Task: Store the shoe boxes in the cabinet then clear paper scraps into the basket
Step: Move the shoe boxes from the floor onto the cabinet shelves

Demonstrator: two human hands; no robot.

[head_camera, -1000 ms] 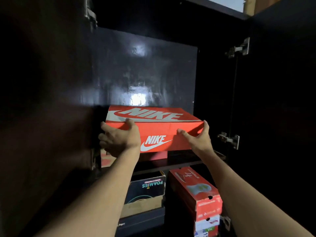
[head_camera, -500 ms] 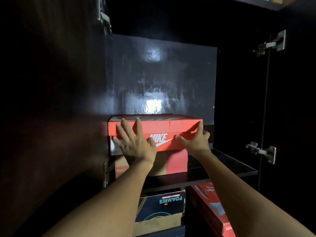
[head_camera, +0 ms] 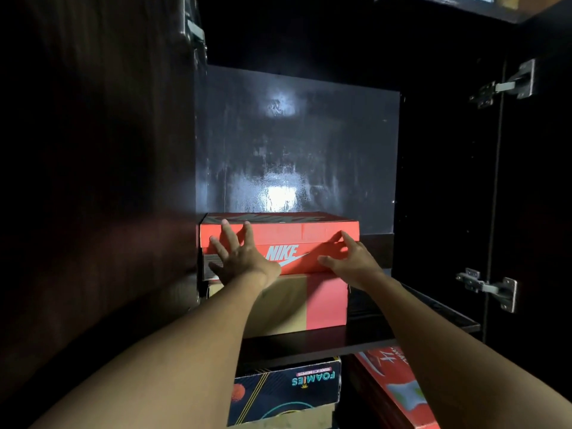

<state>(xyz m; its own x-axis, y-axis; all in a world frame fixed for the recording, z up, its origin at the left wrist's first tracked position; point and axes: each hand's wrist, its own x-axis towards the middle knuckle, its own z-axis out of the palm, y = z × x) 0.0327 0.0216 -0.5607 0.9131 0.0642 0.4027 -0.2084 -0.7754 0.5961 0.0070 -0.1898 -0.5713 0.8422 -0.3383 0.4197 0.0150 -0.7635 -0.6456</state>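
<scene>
- Up on the cabinet's upper shelf (head_camera: 411, 331), the red Nike shoe box (head_camera: 312, 239) sits on top of a tan-and-red box (head_camera: 312, 301); the two make a stack at the shelf's left end, close against the cabinet's left wall.
- The Nike box faces outward with its logo end. Its lid is on, and it overhangs the lower box a little on the right.
- The left hand (head_camera: 241, 258) lies flat on the left part of that front face, its fingers straight and spread. It holds nothing; the palm and fingers press the cardboard.
- The right hand (head_camera: 356, 261) meets the right part of the same face with its thumb stretched toward the logo and one finger pointing up at the lid edge. It does not wrap around the box — it only touches it.
- Behind the stack, the glossy dark back panel (head_camera: 303, 144) carries a bright reflection just above the lid. Whether the box reaches the panel cannot be told.
- The right half of the shelf is dark board up to its front edge.
- Below the shelf stand a dark box marked FOAMIES (head_camera: 288, 388), upside down, and a red box (head_camera: 399, 385) to its right.
- Two metal hinges (head_camera: 490, 287) show on the open right door, and another hinge (head_camera: 193, 29) shows at the top left.
</scene>
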